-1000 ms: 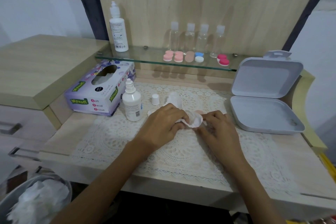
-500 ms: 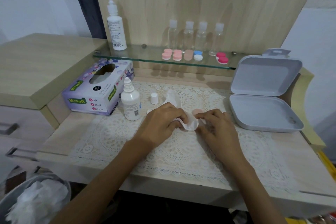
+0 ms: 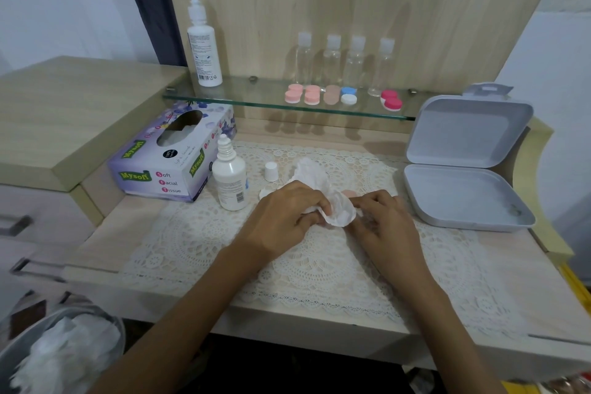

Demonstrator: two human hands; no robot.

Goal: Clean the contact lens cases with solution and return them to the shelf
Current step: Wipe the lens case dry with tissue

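Note:
My left hand [image 3: 284, 216] grips a crumpled white tissue [image 3: 319, 179] over the lace mat. Its fingers press the tissue against something that my right hand [image 3: 383, 221] pinches from the other side; the tissue hides that thing. A peach lens case cap [image 3: 349, 193] lies just behind my right fingers. The small solution bottle [image 3: 229, 179] stands uncapped to the left, its white cap [image 3: 271, 171] beside it. On the glass shelf [image 3: 256, 99] lie several lens cases [image 3: 311, 95]: pink, peach, blue and white, and red.
A tall solution bottle [image 3: 203, 45] and several clear travel bottles [image 3: 332, 57] stand on the shelf. A tissue box [image 3: 172, 157] sits at the left, an open grey box [image 3: 463, 176] at the right. A bin with used tissues [image 3: 60, 355] is at lower left.
Both hands stay together at the mat's middle, working the tissue with small finger movements. Only the camera has shifted slightly.

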